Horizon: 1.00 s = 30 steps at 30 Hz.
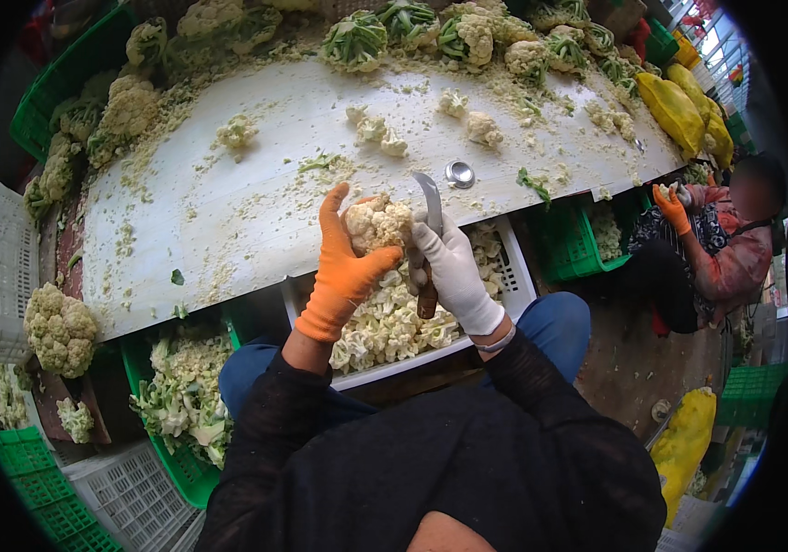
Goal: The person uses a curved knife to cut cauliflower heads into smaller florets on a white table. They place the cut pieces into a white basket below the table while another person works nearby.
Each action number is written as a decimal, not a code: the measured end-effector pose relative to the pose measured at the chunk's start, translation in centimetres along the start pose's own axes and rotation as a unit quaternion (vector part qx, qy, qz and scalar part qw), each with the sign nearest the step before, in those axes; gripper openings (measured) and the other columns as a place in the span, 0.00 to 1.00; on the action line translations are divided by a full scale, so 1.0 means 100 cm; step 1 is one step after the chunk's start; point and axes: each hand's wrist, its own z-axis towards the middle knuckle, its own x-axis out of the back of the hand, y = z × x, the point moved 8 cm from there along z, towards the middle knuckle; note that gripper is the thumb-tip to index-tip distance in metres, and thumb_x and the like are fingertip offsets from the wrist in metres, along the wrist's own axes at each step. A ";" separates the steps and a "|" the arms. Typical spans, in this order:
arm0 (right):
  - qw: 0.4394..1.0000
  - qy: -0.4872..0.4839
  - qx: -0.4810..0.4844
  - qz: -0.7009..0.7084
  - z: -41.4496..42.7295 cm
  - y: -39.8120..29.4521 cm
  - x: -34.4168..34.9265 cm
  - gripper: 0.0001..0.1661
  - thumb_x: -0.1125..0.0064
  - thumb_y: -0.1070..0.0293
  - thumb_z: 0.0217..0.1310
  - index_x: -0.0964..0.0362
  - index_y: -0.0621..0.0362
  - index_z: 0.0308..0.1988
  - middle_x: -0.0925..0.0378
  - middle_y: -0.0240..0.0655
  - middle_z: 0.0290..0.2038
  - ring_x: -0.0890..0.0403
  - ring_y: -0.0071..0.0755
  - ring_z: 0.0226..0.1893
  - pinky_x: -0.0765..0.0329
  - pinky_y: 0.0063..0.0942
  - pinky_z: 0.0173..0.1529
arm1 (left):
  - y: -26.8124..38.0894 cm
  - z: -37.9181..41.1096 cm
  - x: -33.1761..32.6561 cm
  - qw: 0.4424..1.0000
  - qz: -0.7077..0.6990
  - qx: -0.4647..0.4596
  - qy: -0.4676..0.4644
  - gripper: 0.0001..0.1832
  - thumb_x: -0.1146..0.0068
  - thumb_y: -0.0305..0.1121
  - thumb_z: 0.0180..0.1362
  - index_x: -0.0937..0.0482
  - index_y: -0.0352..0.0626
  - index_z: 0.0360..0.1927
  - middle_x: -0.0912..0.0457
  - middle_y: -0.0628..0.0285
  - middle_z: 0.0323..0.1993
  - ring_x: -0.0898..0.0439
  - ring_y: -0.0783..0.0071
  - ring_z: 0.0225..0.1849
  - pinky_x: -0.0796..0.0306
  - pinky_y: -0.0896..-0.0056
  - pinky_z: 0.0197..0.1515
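My left hand (347, 269), in an orange glove, holds a piece of cauliflower head (379, 224) above the near edge of the white tabletop. In a white glove, my right hand (450, 268) grips the wooden handle of a curved knife (430, 200), its blade pointing up and away beside the cauliflower. Beneath both hands, a white plastic crate (520, 276) between my knees holds many cut cauliflower florets (401, 321). Loose florets (372, 130) and a small round metal object (460, 174) lie on the tabletop beyond.
Whole cauliflowers (354, 41) line the far edge of the table (180, 186). A green crate of trimmings (190, 476) stands at the left, near a cauliflower head (60, 331) and a white crate (4, 269). At the right, a co-worker (718, 255) sits beside a green crate (584, 248).
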 end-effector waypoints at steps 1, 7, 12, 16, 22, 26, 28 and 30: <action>0.998 -0.016 -0.029 0.051 -0.003 0.006 -0.001 0.25 0.44 0.47 0.71 0.33 0.58 0.50 0.34 0.27 0.23 0.33 0.19 0.16 0.28 0.23 0.19 | 0.002 0.000 0.000 1.000 -0.014 -0.004 0.001 0.53 0.32 0.23 0.51 0.56 0.50 0.75 0.28 0.51 0.61 0.26 0.60 0.62 0.28 0.58 0.62; 0.968 -0.111 -0.149 0.167 -0.017 0.028 -0.004 0.21 0.43 0.48 0.71 0.32 0.52 0.50 0.34 0.29 0.23 0.34 0.21 0.14 0.29 0.25 0.18 | -0.006 0.003 0.004 0.984 -0.174 0.029 -0.004 0.36 0.36 0.26 0.57 0.38 0.32 0.67 0.24 0.51 0.59 0.26 0.59 0.64 0.34 0.57 0.69; 0.979 0.016 -0.047 -0.195 -0.005 0.017 0.052 0.26 0.54 0.47 0.76 0.31 0.60 0.53 0.29 0.28 0.20 0.31 0.17 0.13 0.33 0.16 0.20 | 0.001 0.002 0.002 0.990 -0.138 0.006 -0.025 0.37 0.38 0.22 0.54 0.38 0.34 0.68 0.26 0.51 0.61 0.24 0.55 0.62 0.31 0.53 0.68; 0.980 -0.005 -0.035 -0.196 -0.011 0.001 0.047 0.24 0.53 0.49 0.76 0.28 0.61 0.50 0.28 0.28 0.22 0.30 0.16 0.17 0.31 0.17 0.23 | -0.009 0.002 0.006 0.991 -0.123 0.030 -0.043 0.40 0.45 0.18 0.50 0.41 0.34 0.70 0.31 0.48 0.65 0.26 0.53 0.64 0.31 0.53 0.67; 0.981 -0.072 -0.040 -0.176 -0.008 -0.015 0.034 0.25 0.52 0.47 0.75 0.26 0.60 0.47 0.28 0.28 0.22 0.28 0.16 0.17 0.30 0.18 0.23 | 0.004 0.002 0.006 0.992 -0.115 0.027 -0.040 0.41 0.50 0.19 0.46 0.42 0.34 0.70 0.33 0.46 0.67 0.25 0.54 0.63 0.30 0.56 0.66; 0.982 -0.046 -0.083 -0.166 -0.006 -0.009 0.039 0.23 0.50 0.49 0.75 0.26 0.60 0.47 0.28 0.28 0.22 0.28 0.17 0.17 0.29 0.19 0.23 | 0.009 0.000 0.003 0.992 -0.114 0.028 -0.046 0.40 0.50 0.20 0.46 0.40 0.33 0.68 0.30 0.47 0.64 0.24 0.56 0.60 0.29 0.60 0.64; 0.977 -0.036 -0.100 -0.185 -0.001 -0.005 0.040 0.21 0.49 0.52 0.75 0.27 0.61 0.47 0.28 0.28 0.23 0.29 0.18 0.16 0.29 0.19 0.23 | 0.005 0.001 0.021 0.998 -0.054 0.023 -0.035 0.38 0.51 0.20 0.47 0.38 0.32 0.67 0.27 0.48 0.60 0.23 0.58 0.59 0.29 0.61 0.64; 0.975 -0.030 -0.145 -0.169 0.010 0.022 0.053 0.19 0.47 0.55 0.74 0.27 0.62 0.48 0.28 0.28 0.24 0.29 0.18 0.16 0.29 0.20 0.22 | 0.016 -0.003 0.036 0.998 -0.053 0.021 0.000 0.35 0.52 0.20 0.48 0.35 0.32 0.65 0.24 0.51 0.55 0.21 0.60 0.56 0.27 0.62 0.62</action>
